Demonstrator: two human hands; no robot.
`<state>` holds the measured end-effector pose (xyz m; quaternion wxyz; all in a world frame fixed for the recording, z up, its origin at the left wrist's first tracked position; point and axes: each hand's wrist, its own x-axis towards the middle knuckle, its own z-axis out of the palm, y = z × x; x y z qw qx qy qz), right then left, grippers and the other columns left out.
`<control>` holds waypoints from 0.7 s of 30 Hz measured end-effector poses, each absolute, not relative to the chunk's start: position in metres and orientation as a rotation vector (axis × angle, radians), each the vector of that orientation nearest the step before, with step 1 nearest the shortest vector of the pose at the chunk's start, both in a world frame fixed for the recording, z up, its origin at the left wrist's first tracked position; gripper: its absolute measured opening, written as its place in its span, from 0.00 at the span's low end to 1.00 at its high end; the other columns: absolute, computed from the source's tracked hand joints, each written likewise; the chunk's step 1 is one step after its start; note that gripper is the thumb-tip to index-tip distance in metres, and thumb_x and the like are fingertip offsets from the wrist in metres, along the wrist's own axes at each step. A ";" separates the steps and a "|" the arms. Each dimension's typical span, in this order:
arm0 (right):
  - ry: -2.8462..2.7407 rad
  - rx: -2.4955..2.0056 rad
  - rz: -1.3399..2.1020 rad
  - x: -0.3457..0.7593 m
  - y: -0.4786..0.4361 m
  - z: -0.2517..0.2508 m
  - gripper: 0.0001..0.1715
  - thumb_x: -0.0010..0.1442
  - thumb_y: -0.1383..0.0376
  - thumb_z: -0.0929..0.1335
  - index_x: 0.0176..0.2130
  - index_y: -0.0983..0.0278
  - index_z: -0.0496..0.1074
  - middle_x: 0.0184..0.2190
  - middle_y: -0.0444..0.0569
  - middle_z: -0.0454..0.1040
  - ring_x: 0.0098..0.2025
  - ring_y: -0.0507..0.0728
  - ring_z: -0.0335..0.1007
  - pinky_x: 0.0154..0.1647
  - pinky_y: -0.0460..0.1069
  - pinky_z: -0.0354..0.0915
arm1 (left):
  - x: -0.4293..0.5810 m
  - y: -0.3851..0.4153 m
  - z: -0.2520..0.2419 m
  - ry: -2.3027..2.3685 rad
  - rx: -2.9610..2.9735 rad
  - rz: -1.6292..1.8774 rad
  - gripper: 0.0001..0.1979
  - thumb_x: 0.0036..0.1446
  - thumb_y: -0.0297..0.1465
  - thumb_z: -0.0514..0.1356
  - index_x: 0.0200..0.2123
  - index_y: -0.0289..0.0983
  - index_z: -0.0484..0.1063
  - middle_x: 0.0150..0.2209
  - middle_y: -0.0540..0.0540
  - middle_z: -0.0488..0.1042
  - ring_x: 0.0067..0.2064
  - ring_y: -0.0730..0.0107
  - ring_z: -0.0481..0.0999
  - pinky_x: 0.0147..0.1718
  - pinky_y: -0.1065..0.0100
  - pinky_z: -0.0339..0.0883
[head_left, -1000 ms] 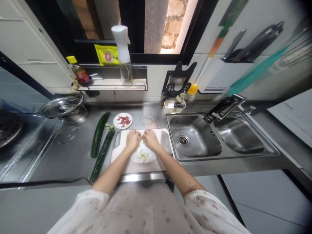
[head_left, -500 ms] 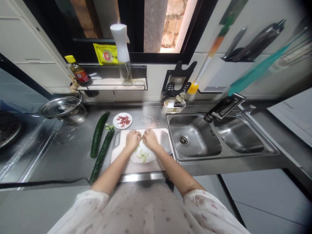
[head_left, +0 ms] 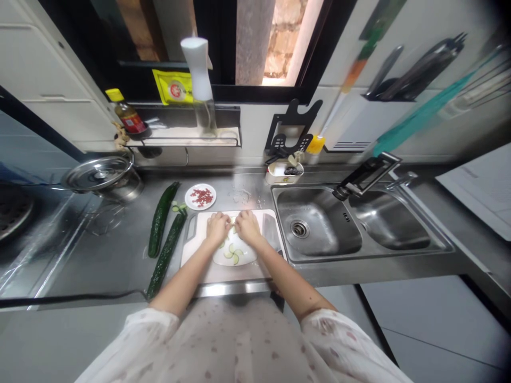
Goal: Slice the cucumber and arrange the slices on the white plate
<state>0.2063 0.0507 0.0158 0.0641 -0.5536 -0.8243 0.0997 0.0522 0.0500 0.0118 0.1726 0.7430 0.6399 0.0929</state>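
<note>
My left hand point(head_left: 219, 227) and my right hand point(head_left: 246, 226) come together over the far part of a white plate point(head_left: 248, 257). The fingers of both are curled inward, with thumbs and fingertips closed on pale green cucumber slices point(head_left: 233, 225), partly hidden by the fingers. Nearer to me on the plate, several thin cucumber slices point(head_left: 233, 254) lie in a pinwheel, and others show beside my left hand. Under the plate is a white cutting board point(head_left: 199, 259). A knife's broad blade point(head_left: 272, 232) seems to lie along the board's right side.
Two whole cucumbers point(head_left: 160, 221) and cucumber ends point(head_left: 176, 207) lie left of the board. Behind it stands a small white dish point(head_left: 210, 205) of chopped red bits. A lidded steel pot point(head_left: 126, 183) is at far left, a double sink point(head_left: 319, 242) at right, a spray bottle point(head_left: 199, 80) on the shelf.
Both hands stay at the far part of the plate with barely any movement of the fingers. The cucumber slices on the plate look the same; the view has shifted very slightly.
</note>
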 end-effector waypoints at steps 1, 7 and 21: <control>-2.474 -1.683 0.300 0.207 0.051 0.016 0.13 0.63 0.65 0.63 0.41 0.66 0.76 0.45 0.58 0.68 0.48 0.63 0.55 0.47 0.54 0.55 | 0.052 0.050 0.012 1.818 2.103 0.265 0.08 0.60 0.37 0.57 0.38 0.41 0.74 0.43 0.43 0.71 0.49 0.57 0.66 0.48 0.60 0.57; -2.448 -1.693 0.317 0.209 0.051 0.015 0.14 0.63 0.63 0.63 0.41 0.66 0.75 0.46 0.58 0.67 0.48 0.63 0.54 0.47 0.54 0.55 | 0.052 0.050 0.013 1.817 2.094 0.281 0.08 0.60 0.36 0.57 0.38 0.41 0.74 0.43 0.43 0.71 0.49 0.57 0.66 0.48 0.60 0.57; -2.472 -1.733 0.338 0.204 0.050 0.016 0.13 0.62 0.64 0.64 0.41 0.66 0.76 0.46 0.59 0.67 0.49 0.63 0.54 0.48 0.55 0.55 | 0.053 0.050 0.013 1.808 2.091 0.273 0.08 0.59 0.36 0.58 0.38 0.40 0.74 0.44 0.42 0.71 0.49 0.56 0.66 0.48 0.60 0.57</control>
